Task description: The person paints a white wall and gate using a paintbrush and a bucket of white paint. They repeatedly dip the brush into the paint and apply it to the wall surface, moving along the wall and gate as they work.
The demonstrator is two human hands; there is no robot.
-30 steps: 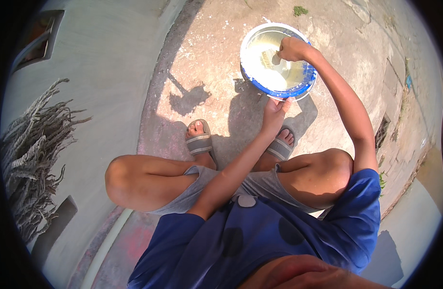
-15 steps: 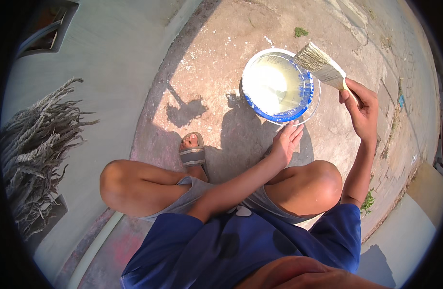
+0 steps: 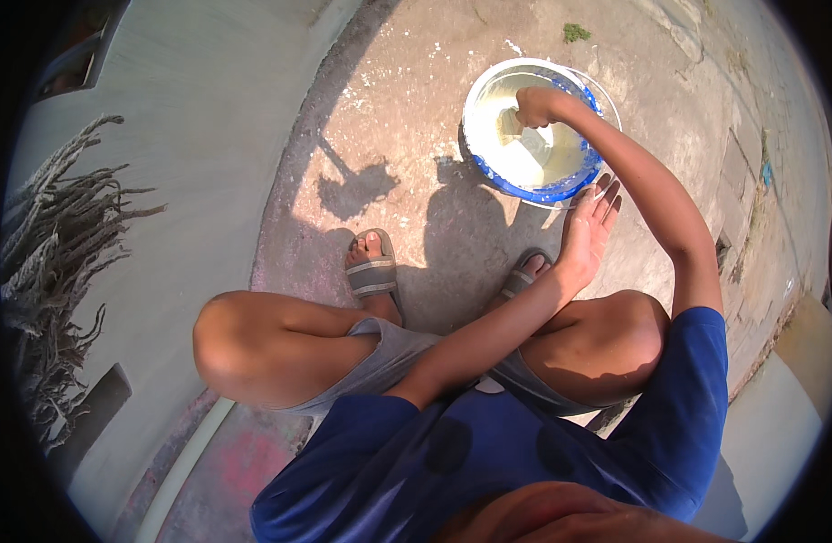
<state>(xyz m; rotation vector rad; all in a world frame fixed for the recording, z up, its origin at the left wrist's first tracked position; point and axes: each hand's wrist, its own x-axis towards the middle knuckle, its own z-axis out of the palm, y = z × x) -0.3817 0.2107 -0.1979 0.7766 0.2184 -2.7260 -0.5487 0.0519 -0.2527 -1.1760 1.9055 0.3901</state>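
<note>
A white bucket with a blue band and paint-spattered rim [image 3: 491,175] stands on the ground in front of me, with pale paint inside. My right hand [image 3: 538,107] reaches over it, fingers closed round a wide paintbrush [image 3: 510,127]. The brush points down into the bucket; my fist hides its handle, and how far the bristles dip into the paint I cannot tell. My left hand [image 3: 589,231] is open, fingers stretched out beside the near right of the rim, by the wire handle [image 3: 612,101]. Whether its fingertips touch the bucket is unclear.
My sandalled feet [image 3: 372,271] and bent knees are close to the bucket's near side. A grey wall [image 3: 208,136] runs along the left, with a bundle of frayed, rope-like strands [image 3: 58,262] against it. A pale pipe [image 3: 185,471] lies at lower left.
My right hand has swung left and lowered the brush from beside the bucket into it. My left hand has shifted right along the rim. The bucket sits slightly higher and farther right in view.
</note>
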